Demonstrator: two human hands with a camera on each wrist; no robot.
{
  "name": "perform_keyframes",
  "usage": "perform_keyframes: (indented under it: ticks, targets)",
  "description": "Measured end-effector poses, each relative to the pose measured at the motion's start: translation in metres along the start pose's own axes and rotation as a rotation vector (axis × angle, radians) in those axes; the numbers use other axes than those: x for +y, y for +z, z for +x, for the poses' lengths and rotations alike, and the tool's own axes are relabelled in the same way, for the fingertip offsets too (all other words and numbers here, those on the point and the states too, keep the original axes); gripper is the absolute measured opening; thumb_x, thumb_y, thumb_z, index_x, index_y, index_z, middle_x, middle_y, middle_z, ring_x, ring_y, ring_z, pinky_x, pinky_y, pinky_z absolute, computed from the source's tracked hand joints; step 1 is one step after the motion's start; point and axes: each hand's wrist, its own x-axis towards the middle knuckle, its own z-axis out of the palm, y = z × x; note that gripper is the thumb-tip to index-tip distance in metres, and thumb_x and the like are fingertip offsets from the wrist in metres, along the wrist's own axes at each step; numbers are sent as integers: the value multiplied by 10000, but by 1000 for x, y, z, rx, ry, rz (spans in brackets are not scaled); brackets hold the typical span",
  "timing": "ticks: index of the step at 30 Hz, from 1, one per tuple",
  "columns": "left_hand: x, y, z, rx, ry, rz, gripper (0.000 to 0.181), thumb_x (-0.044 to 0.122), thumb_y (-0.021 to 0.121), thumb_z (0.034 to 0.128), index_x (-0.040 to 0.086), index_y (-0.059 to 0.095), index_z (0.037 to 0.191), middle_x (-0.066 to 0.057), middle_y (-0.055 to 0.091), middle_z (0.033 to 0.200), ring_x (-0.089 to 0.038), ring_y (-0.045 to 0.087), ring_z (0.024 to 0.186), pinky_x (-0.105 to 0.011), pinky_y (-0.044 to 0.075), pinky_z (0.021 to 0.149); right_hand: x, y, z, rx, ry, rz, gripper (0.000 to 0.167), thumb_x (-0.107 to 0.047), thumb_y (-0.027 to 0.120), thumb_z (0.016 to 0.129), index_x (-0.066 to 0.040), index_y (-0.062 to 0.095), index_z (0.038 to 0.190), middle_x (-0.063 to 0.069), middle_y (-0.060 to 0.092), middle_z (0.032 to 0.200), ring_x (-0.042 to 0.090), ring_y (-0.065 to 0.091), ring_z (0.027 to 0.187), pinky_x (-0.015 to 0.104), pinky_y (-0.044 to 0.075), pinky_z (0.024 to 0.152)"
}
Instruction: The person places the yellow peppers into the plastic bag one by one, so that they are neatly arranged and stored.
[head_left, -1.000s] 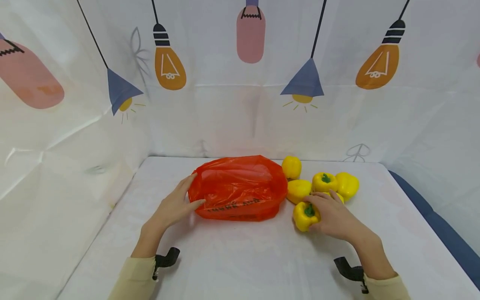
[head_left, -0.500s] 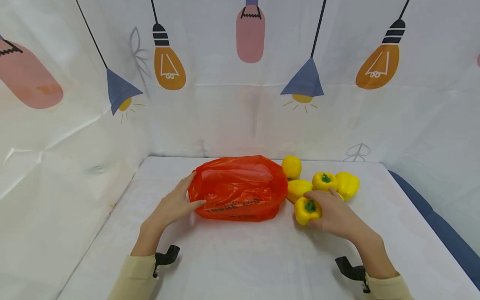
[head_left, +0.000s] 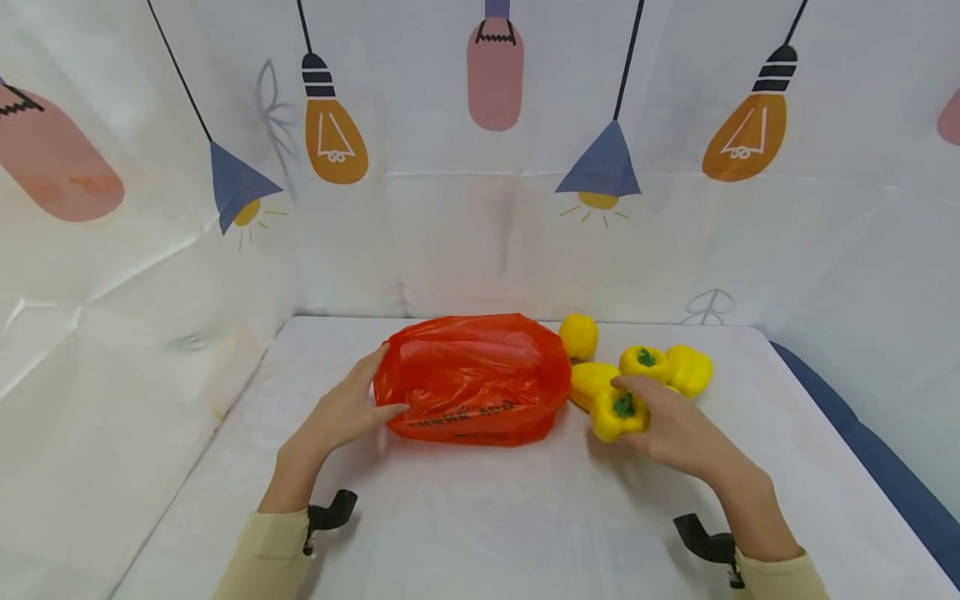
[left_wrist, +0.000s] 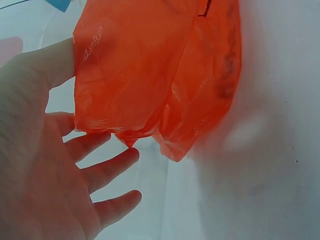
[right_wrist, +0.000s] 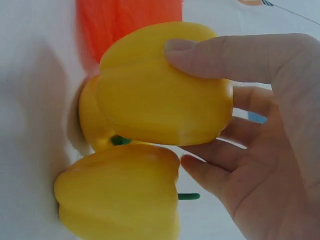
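Note:
A yellow bell pepper with a green stem is pinched between the thumb and fingers of my right hand. It appears raised above the table in the right wrist view. Several other yellow bell peppers, among them one standing stem up, lie just beyond this hand. My left hand touches the left side of a red plastic bag, fingers spread. In the left wrist view the bag hides the thumb's tip, while the lower fingers are apart from it.
The white table has a white wall covering with printed lamps behind it. One pepper stands near the bag's back right corner. A dark blue surface shows past the table's right edge. Both wrists carry black camera mounts.
My right hand has raised the pepper and shifted it slightly away from me. The left hand stays at the bag's edge. The head view has tilted a little.

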Motion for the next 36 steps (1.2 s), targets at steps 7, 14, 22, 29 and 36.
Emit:
perform_keyframes:
  ticks: [7, 14, 22, 29, 36]
  targets:
    - [2, 2, 2, -7, 6, -29, 999, 526, 682, 873, 344, 24, 1603, -35, 183, 1671, -380, 301, 1483, -723, 386, 1038, -1, -3, 0, 22, 0, 17, 689, -168, 774, 813, -126, 477, 1433, 130, 500, 1473, 364, 455, 1332, 651, 375, 1102]
    - [2, 3, 0, -4, 15, -55, 1027, 523, 712, 852, 355, 28, 1600, -18, 188, 1670, -358, 303, 1485, -712, 400, 1034, -5, -6, 3, 88, -32, 6, 702, -169, 769, 809, -128, 462, 1439, 127, 500, 1464, 360, 454, 1329, 656, 391, 1085]
    - [3, 4, 0, -5, 35, -56, 1036, 500, 717, 858, 318, 25, 1607, -44, 184, 1671, -371, 295, 1487, -718, 388, 1040, -12, -11, 11, 179, -98, 28, 687, -176, 789, 799, -148, 480, 1411, 106, 530, 1401, 321, 504, 1245, 617, 470, 1023]
    - [4, 6, 0, -13, 38, -78, 1033, 510, 719, 853, 343, 27, 1602, -22, 184, 1671, -342, 279, 1500, -710, 384, 1053, -14, -14, 17, 209, -121, 44, 683, -159, 788, 807, -148, 482, 1418, 82, 525, 1405, 296, 518, 1223, 597, 480, 1016]
    - [4, 5, 0, -8, 54, -77, 1028, 489, 721, 859, 310, 41, 1608, -48, 196, 1667, -356, 281, 1495, -702, 381, 1062, -26, -11, 29, 228, -146, 83, 672, -155, 800, 804, -166, 498, 1404, 38, 539, 1383, 265, 536, 1207, 571, 490, 1015]
